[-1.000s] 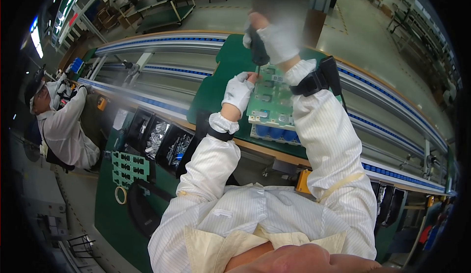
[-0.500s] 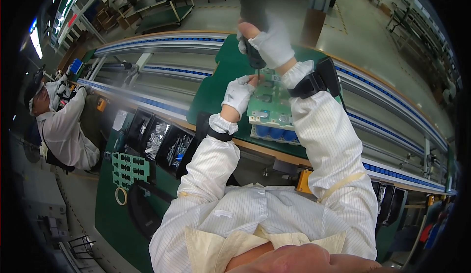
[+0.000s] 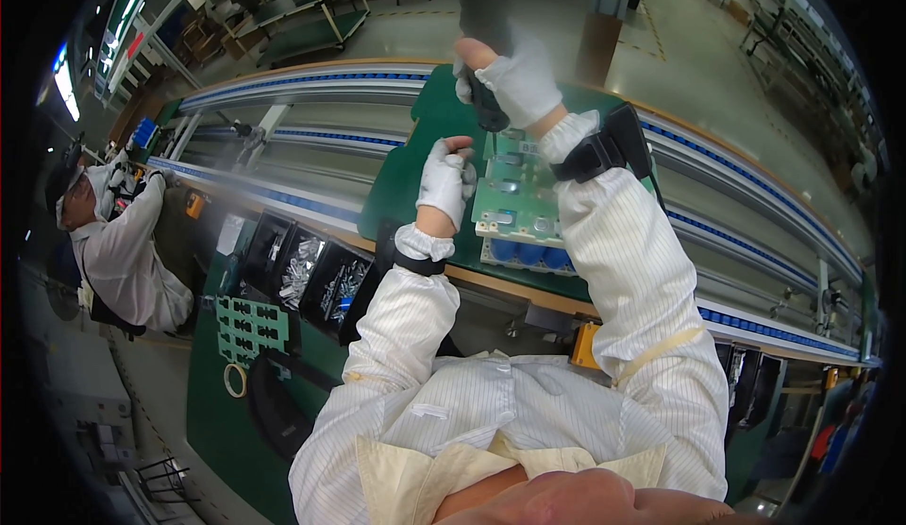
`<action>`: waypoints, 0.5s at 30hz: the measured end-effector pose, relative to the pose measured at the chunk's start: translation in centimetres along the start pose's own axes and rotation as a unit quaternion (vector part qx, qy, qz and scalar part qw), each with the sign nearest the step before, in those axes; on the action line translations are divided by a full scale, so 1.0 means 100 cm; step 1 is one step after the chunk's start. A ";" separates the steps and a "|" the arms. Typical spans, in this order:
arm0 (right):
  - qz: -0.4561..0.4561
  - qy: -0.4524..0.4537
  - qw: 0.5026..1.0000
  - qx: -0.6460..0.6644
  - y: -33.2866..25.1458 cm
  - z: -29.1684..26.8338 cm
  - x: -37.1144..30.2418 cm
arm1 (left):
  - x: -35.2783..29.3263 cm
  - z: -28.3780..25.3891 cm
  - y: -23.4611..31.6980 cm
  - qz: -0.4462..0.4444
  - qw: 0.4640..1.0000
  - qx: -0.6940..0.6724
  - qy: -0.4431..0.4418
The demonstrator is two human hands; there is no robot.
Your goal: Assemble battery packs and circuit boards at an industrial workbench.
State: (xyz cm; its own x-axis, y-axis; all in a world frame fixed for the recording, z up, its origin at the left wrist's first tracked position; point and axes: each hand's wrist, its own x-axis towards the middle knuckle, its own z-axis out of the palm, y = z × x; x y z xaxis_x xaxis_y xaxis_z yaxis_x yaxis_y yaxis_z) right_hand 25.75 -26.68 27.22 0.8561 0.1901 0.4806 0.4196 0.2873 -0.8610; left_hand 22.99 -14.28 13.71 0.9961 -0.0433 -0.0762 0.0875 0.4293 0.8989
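Observation:
My right hand (image 3: 519,86), in a white fingerless-tip glove, is wrapped round a dark electric screwdriver (image 3: 488,110) held upright. Its upper body is blurred. The tool's lower end is over the far part of a battery pack, whose green top plate (image 3: 500,206) carries metal tabs and has blue cells (image 3: 528,255) under it. My right forearm hides the pack's right side. Just left of the plate, my gloved left hand (image 3: 445,180) has its fingers curled in, apart from the screwdriver; whatever they may hold is hidden.
The pack rests on a green board (image 3: 401,171) across conveyor rails. Black bins (image 3: 302,270) of small metal parts stand to the left, near a slotted green plate (image 3: 252,327) and a tape roll (image 3: 234,380). A co-worker (image 3: 132,251) sits at far left.
My left hand has drawn back from the screwdriver's tip, left off the plate. The right hand keeps the screwdriver over the pack, almost in the same place.

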 end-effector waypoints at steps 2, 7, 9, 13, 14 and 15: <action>-0.003 0.002 1.000 0.010 0.000 -0.002 -0.001 | -0.001 0.001 0.002 -0.018 0.999 -0.041 0.011; 0.015 0.007 1.000 0.010 0.003 -0.008 0.002 | -0.009 0.006 0.009 -0.015 0.999 -0.047 0.012; 0.011 0.004 1.000 0.007 0.004 -0.009 0.002 | -0.014 0.008 0.011 -0.006 1.000 -0.021 0.012; -0.016 -0.009 0.998 0.052 0.013 -0.016 0.004 | -0.023 0.004 0.018 -0.024 0.999 0.046 0.004; -0.016 -0.010 0.998 0.052 0.015 -0.017 0.006 | -0.023 0.003 0.018 -0.024 0.999 0.046 0.004; -0.035 -0.027 0.994 0.102 0.016 -0.019 0.008 | -0.023 0.002 0.017 -0.023 1.000 0.002 -0.011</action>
State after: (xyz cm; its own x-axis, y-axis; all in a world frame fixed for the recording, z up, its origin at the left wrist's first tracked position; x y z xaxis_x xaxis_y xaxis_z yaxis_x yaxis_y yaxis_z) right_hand 27.66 -27.87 25.86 0.8075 0.2119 0.5505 0.4026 0.4839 -0.7770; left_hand 20.86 -13.63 15.52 0.9907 -0.0823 -0.1079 0.1328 0.4227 0.8965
